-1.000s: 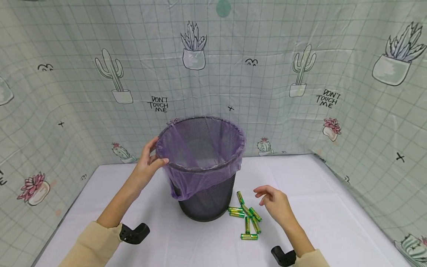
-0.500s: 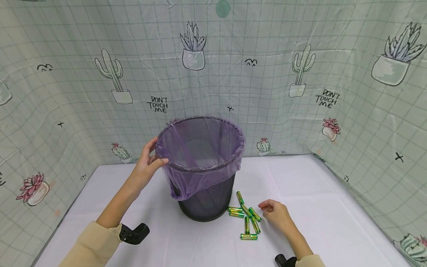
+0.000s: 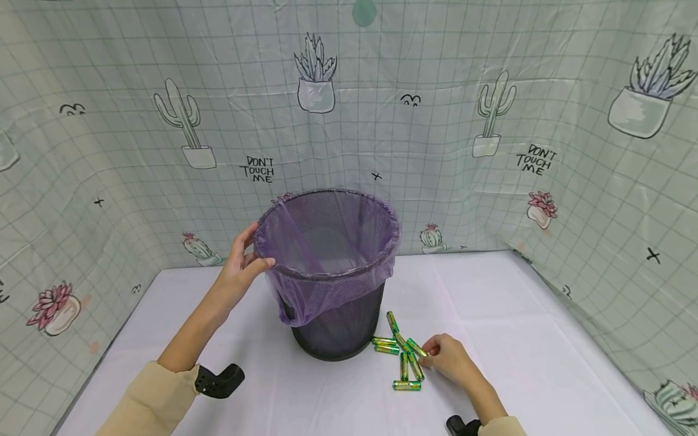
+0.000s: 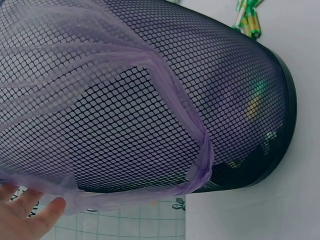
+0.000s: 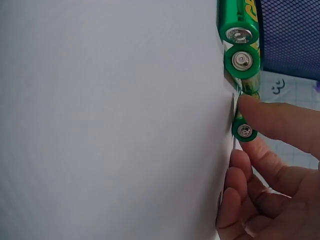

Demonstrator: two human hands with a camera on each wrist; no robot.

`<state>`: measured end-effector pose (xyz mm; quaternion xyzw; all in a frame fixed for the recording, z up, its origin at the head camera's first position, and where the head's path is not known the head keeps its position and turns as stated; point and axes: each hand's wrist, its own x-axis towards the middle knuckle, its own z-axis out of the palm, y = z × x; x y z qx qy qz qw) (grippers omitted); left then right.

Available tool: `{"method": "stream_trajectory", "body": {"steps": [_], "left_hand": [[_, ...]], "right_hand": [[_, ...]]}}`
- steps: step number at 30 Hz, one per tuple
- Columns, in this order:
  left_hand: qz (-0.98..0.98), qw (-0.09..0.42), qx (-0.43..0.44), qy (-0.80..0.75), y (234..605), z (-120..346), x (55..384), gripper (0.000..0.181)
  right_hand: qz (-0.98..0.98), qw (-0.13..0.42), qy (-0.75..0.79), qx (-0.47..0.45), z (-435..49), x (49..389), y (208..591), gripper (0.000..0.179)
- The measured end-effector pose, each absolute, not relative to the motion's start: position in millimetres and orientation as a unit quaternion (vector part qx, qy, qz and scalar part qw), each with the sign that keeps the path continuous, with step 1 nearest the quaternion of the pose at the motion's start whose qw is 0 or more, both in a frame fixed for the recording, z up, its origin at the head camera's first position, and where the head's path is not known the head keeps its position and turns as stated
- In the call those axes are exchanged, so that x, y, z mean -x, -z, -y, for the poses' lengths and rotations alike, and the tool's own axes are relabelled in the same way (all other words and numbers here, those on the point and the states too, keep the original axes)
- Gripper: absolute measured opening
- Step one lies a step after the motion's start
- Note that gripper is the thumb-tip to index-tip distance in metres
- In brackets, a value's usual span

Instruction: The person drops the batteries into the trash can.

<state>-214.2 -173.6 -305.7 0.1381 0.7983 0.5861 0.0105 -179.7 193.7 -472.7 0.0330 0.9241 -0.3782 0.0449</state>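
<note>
A black mesh wastebasket (image 3: 338,336) stands upright, lined with a purple plastic bag (image 3: 322,297) folded over its rim. My left hand (image 3: 240,272) holds the left side of the rim, thumb at the front and fingers round the outer side. To the right of the basket lie several green-and-gold batteries (image 3: 404,366) in a loose cluster. At their right edge my right hand (image 3: 449,361) pinches one battery (image 5: 245,131) by its end. In the right wrist view the thumb and forefinger flank that battery, close to the white surface. More batteries show faintly through the mesh in the left wrist view.
A white cloth (image 3: 507,315) covers the table. Printed fabric (image 3: 349,145) with cacti and a grid hangs behind and along both sides. A black wrist device (image 3: 220,381) sits on the left forearm, with another (image 3: 462,426) on the right.
My right hand has come down and in to the batteries, and its thumb and fingers have closed on one. The left hand and the wastebasket have stayed in place.
</note>
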Motion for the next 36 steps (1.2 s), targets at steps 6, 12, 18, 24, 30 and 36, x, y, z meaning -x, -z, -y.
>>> {"method": "stream_trajectory", "body": {"steps": [6,12,18,24,30,36], "left_hand": [[-0.796,0.013,-0.137,-0.589,305.5,174.6,214.1,0.078],[-0.796,0.013,-0.138,-0.589,305.2,174.7,213.8,0.077],[-0.796,0.013,-0.138,-0.589,304.9,174.8,213.6,0.078],[-0.796,0.011,-0.139,-0.589,304.6,174.6,213.7,0.078],[-0.798,0.010,-0.138,-0.586,304.9,174.7,213.6,0.078],[-0.795,0.012,-0.137,-0.590,305.6,174.5,213.8,0.078]], "right_hand": [[-0.927,0.054,0.370,-0.021,-193.1,179.8,472.1,0.024],[-0.927,0.067,0.367,-0.025,-193.3,179.8,470.2,0.023],[-0.928,0.066,0.367,-0.026,-193.7,178.8,469.3,0.021],[-0.927,0.070,0.368,-0.027,-193.9,178.6,468.7,0.019],[-0.927,0.064,0.368,-0.033,-194.8,178.3,470.2,0.016],[-0.926,0.063,0.369,-0.043,-195.8,176.6,468.1,0.019]]}}
